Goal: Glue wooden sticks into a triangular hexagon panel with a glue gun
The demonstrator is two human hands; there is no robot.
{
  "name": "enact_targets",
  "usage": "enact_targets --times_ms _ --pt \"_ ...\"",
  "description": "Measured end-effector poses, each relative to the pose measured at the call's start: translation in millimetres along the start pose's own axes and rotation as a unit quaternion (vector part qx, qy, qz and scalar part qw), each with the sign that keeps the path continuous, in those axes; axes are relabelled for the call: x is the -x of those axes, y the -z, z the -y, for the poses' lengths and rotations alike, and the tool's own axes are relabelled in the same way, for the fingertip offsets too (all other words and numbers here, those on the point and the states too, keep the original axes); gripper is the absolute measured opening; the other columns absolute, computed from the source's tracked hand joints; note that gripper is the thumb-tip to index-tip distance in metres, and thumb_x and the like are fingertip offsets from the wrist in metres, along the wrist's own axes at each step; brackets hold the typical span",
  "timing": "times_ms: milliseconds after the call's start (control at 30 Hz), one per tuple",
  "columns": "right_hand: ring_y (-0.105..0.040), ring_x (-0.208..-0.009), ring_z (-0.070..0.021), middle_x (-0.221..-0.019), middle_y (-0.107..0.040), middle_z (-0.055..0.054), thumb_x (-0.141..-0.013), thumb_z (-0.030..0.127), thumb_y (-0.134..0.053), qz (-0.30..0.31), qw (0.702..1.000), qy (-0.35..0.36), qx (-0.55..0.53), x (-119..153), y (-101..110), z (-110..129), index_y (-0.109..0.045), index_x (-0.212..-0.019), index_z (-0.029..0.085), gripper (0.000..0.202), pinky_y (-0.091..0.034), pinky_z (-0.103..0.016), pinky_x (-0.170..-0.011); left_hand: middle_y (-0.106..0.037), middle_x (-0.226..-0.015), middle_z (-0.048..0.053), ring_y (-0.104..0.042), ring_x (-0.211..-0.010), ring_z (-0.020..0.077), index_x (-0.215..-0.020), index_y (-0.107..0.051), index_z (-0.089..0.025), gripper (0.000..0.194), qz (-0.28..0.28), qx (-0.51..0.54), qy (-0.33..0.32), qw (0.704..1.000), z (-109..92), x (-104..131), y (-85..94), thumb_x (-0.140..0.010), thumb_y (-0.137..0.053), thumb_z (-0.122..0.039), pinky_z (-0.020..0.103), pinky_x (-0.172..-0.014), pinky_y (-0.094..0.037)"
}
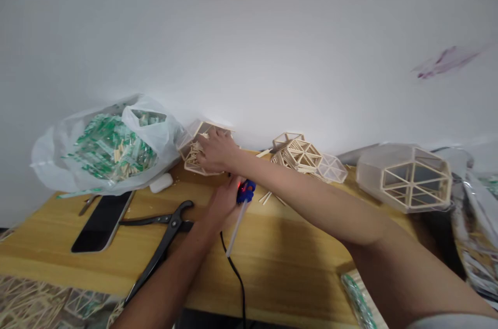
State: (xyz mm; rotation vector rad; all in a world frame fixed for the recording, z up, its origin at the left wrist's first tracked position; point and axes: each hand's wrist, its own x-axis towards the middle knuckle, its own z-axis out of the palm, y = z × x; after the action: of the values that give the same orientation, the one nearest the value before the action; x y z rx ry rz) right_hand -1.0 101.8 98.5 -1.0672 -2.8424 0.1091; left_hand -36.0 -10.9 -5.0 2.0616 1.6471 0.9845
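My left hand is wrapped round a blue hot glue gun with a small red light on it. A whitish glue stick juts from the gun toward me, and a black cord runs down below. My right hand crosses over my left and reaches into a six-sided box framed with wooden sticks. Its fingers are apart over the short wooden sticks inside. The fingertips are partly blurred among the sticks. Whether they touch one is unclear.
A white plastic bag of green-and-clear wrappers stands left. Before it lie a phone, black long-handled pliers and a white case. Stick-framed pieces and a larger hexagonal frame stand right, against the wall.
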Motion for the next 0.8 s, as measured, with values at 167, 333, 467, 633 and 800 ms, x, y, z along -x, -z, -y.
enact_targets --times_ms 167,333,467,633,800 --pt "-0.051 -0.136 -0.043 -0.144 -0.054 -0.024 -0.097 0.054 -0.058 0.005 1.0 -0.004 -0.01 0 -8 -1 -0.059 -0.136 0.014 0.056 -0.048 -0.061 -0.106 -0.077 -0.102 0.006 -0.074 -0.088 0.0254 -0.121 -0.061 -0.025 0.033 0.003 0.003 0.01 1.0 -2 0 3.4 -0.087 -0.063 -0.025 0.034 -0.072 -0.054" --pt "-0.051 -0.134 -0.0416 -0.141 -0.056 -0.025 -0.105 0.039 -0.046 -0.034 0.999 -0.007 -0.02 -5 -20 0 -0.063 -0.129 0.013 0.039 -0.052 -0.058 -0.1 -0.076 -0.097 0.008 -0.073 -0.084 0.0276 -0.115 -0.063 -0.024 0.028 -0.009 -0.003 0.02 1.0 2 0 0.9 -0.088 -0.064 -0.025 0.036 -0.069 -0.054" --pt "-0.051 -0.131 -0.0398 -0.141 -0.055 -0.024 -0.107 0.041 -0.047 -0.058 0.998 -0.004 0.001 -8 -30 0 -0.058 -0.135 0.015 0.04 -0.052 -0.057 -0.098 -0.076 -0.1 0.008 -0.074 -0.087 0.0278 -0.115 -0.063 -0.024 0.028 -0.014 -0.002 0.014 1.0 3 0 -0.6 -0.087 -0.065 -0.027 0.036 -0.071 -0.055" --pt "-0.052 -0.127 -0.0367 -0.136 -0.057 -0.021 -0.109 0.048 -0.043 -0.065 0.998 -0.007 0.009 -11 -37 0 -0.054 -0.138 0.017 0.044 -0.054 -0.053 -0.095 -0.076 -0.1 0.008 -0.074 -0.088 0.0277 -0.116 -0.062 -0.022 0.028 -0.017 -0.006 0.012 1.0 1 0 -0.5 -0.089 -0.063 -0.028 0.036 -0.073 -0.056" --pt "-0.053 -0.125 -0.0348 -0.134 -0.059 -0.022 -0.113 0.039 -0.033 -0.043 0.999 -0.001 0.008 -18 -36 -2 -0.051 -0.138 0.014 0.04 -0.052 -0.054 -0.098 -0.075 -0.1 0.009 -0.073 -0.087 0.0277 -0.113 -0.062 -0.022 0.025 -0.016 -0.009 0.015 1.0 2 0 -0.8 -0.089 -0.063 -0.028 0.036 -0.073 -0.056"
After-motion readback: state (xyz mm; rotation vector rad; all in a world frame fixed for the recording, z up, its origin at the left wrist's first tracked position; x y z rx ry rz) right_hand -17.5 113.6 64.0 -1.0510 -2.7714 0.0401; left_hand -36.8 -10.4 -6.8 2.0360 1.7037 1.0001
